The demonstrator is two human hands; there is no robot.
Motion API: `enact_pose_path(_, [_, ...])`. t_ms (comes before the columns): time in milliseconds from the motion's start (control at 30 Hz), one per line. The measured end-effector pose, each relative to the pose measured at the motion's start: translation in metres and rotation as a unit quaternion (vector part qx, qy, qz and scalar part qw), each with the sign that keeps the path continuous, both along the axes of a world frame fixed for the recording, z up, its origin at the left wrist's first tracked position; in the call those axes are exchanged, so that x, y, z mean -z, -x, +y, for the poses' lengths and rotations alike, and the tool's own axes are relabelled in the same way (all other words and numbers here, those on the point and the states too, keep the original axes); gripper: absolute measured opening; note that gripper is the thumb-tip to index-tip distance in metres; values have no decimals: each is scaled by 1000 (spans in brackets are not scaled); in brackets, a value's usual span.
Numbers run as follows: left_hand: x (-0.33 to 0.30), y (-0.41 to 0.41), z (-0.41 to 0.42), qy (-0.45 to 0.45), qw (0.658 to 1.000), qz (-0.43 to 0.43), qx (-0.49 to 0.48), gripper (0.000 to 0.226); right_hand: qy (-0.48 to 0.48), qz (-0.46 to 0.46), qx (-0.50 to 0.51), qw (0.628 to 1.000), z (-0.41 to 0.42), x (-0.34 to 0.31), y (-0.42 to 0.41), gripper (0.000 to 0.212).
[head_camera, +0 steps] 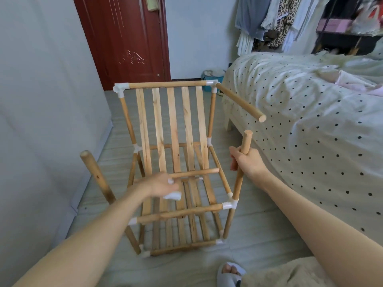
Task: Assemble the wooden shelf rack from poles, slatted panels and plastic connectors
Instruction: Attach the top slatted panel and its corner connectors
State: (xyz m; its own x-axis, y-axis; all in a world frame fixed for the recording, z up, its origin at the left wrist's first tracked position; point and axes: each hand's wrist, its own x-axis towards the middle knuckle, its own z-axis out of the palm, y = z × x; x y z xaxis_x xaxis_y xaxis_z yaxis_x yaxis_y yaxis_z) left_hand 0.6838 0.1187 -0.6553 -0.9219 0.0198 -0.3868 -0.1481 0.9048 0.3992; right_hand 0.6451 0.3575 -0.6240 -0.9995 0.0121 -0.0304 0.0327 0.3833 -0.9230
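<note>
left hand (pixel 160 186) fingers grip connector (pixel 173 195) | right hand (pixel 247 161) fingers grip pole (pixel 241 168)

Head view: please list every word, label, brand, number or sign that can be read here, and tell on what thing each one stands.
None can be read.
Rack, connectors, poles: no print or label shows.
Door: carved ornament only, no letters.
Pink box on the far shelf: too blurred to tell if it bears text.
Hanging clothes: patterns only.
</note>
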Motion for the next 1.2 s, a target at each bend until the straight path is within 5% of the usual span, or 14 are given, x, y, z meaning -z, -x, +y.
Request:
enact_pose_path(100, [-34,3,5,-168,976,130,-54,27,-69,39,38,996,4,-19,-9,34])
enact_pose_path(200, [-65,-4,22,-305,924,220,-74,18,-207,229,108,945,2,-33,-34,43])
enact_pose_path(267, [-78,-9,35,-367,887,263,-95,16,-260,372,132,881,-6,-39,-52,30])
enact_pose_path(333, [-87,-13,47,-412,859,280,-118,18,-235,408,109,875,-17,-46,-63,15])
enact_pose_path(433, [-95,-16,55,-394,852,333,-88,24,-9,158,-8,987,-36,-57,-65,37])
enact_pose_path(467, [-96,-16,55,-384,851,351,-68,24,128,25,-69,989,-41,-62,-66,44])
enact_pose_path(567, [-102,-16,57,-399,832,385,-24,22,403,-182,-183,878,-39,-65,-64,44])
enact_pose_path(700, [-107,-18,65,-397,828,394,39,39,436,-176,-190,862,-32,-64,-61,18])
enact_pose_path(967, [-102,-16,65,-346,875,314,123,70,461,-167,-151,858,-20,-60,-53,19])
enact_pose_path(1100, [-101,-13,59,-308,901,278,124,65,419,-149,-177,878,-19,-57,-51,7])
enact_pose_path(1200, [-100,-13,57,-265,907,316,87,61,417,-102,-164,888,-17,-55,-47,21])
